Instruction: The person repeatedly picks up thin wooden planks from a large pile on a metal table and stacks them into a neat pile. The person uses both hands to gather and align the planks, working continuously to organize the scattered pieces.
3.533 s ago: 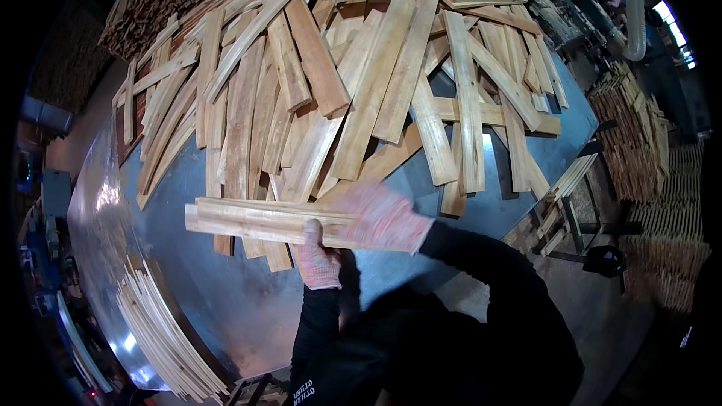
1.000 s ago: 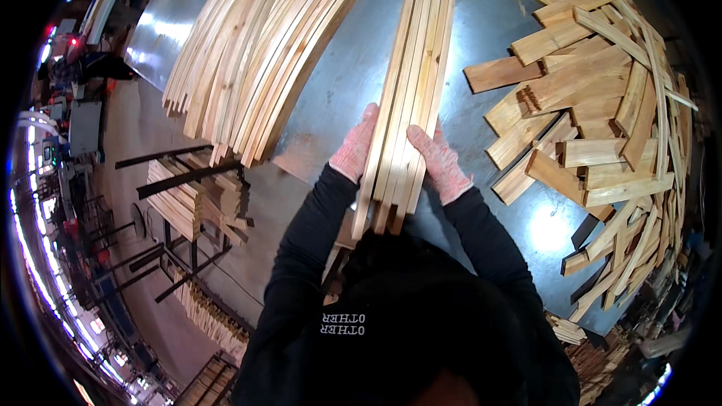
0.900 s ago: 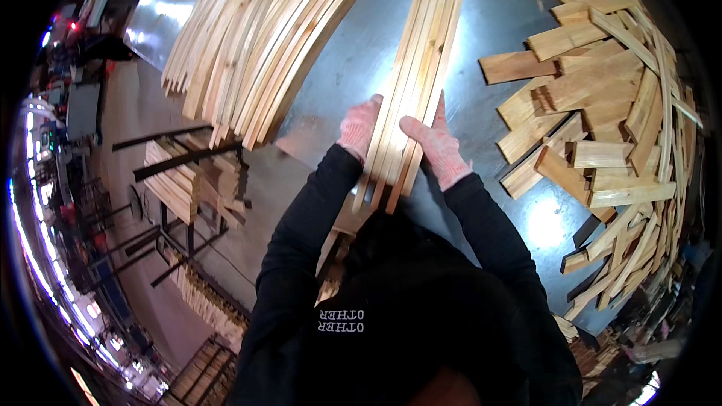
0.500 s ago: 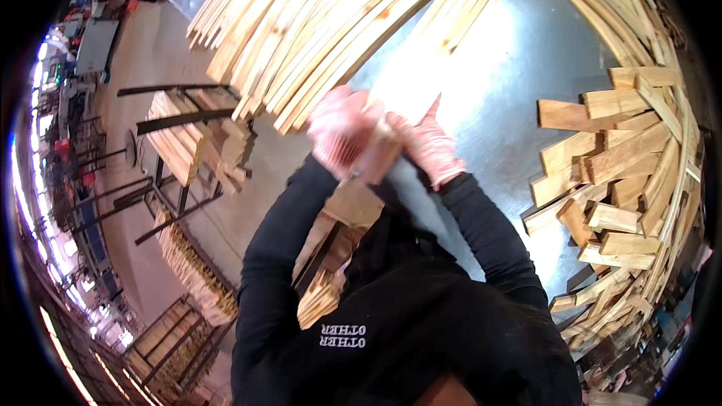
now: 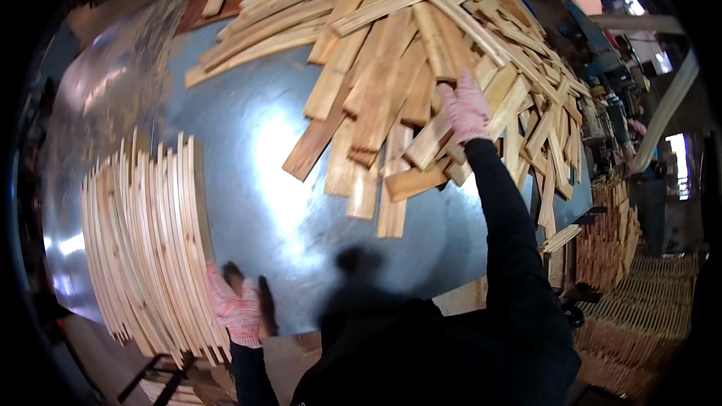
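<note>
My left hand [image 5: 238,314], in a pink-and-white knit glove, is at the near right end of a row of long, thin wooden strips [image 5: 143,248] standing side by side. Its fingers lie stretched along the outermost strip, the thumb apart. My right hand [image 5: 468,111], gloved alike, reaches over a heap of loose boards [image 5: 387,83]. Those fingers are extended too, with the tips by the near end of a board [image 5: 435,41]. Whether they touch that board I cannot tell.
Both the row and the heap rest on a shiny metal table [image 5: 256,173], its near edge close to my body. Stacked wood [image 5: 609,233] stands off the table at the right, beside a larger pile of strips [image 5: 639,323]. A pale pipe [image 5: 665,113] slants at far right.
My view has swung right toward the heap. My hands, close together before me around a blurred wooden piece, are now far apart: left by the row, right over the heap.
</note>
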### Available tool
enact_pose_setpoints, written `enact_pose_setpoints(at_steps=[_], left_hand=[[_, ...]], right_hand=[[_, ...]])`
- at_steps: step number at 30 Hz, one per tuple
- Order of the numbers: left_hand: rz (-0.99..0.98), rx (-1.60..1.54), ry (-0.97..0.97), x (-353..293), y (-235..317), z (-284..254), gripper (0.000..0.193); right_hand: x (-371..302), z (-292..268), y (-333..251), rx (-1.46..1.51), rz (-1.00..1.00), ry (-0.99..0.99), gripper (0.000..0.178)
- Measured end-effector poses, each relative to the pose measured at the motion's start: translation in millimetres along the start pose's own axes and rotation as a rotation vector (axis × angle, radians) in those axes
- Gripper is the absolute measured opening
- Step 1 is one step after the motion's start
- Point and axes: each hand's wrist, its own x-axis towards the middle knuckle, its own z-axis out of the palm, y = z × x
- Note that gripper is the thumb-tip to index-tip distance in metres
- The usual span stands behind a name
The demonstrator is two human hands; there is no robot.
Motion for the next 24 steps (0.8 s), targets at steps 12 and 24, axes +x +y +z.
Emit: enact_pose_setpoints(at_steps=[12, 24], left_hand=[[0.236, 0.308, -0.329, 224.5, 368.5, 205.6, 0.105], [-0.182, -0.486, -0.530, 88.4, 391.2, 161.6, 0.048]], right_hand=[[52.9, -24.5, 88.1, 0.088, 0.282, -0.627, 0.050], [-139.8, -80.6, 189.0, 0.426, 0.286, -0.605, 0.108]])
